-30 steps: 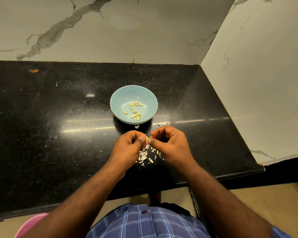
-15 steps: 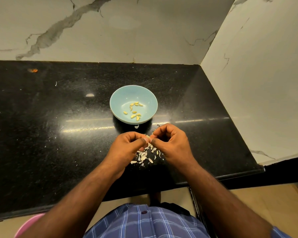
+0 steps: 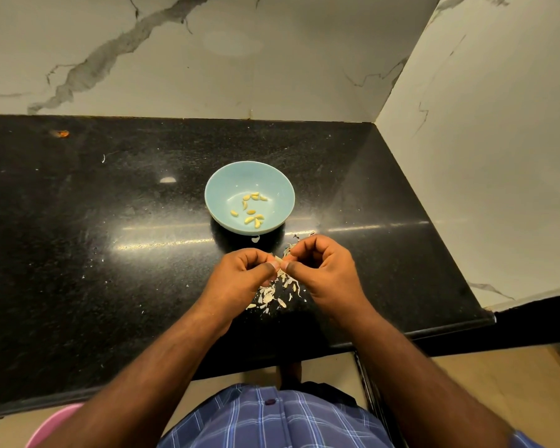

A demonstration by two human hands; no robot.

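White veined marble walls (image 3: 207, 59) meet in a corner behind a black speckled worktop (image 3: 110, 253) that fills the middle of the frame. Just below centre the left hand (image 3: 240, 279) and right hand (image 3: 324, 270) meet, fingers curled. Just above them stands a light blue bowl (image 3: 227, 192). Pale husks (image 3: 269, 297) lie scattered beneath the hands, and yellow kernels (image 3: 251, 211) lie in the bowl. Both hands pinch one small pale seed (image 3: 278, 258) between them.

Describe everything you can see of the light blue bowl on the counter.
The light blue bowl is small, round and smooth, perhaps glazed ceramic or plastic, with a plain rim. It stands upright on the black counter, beyond the left hand and right hand, touching neither. Roughly ten yellowish peeled seeds lie scattered over its bottom. A pale husk chip lies on the counter at its near edge.
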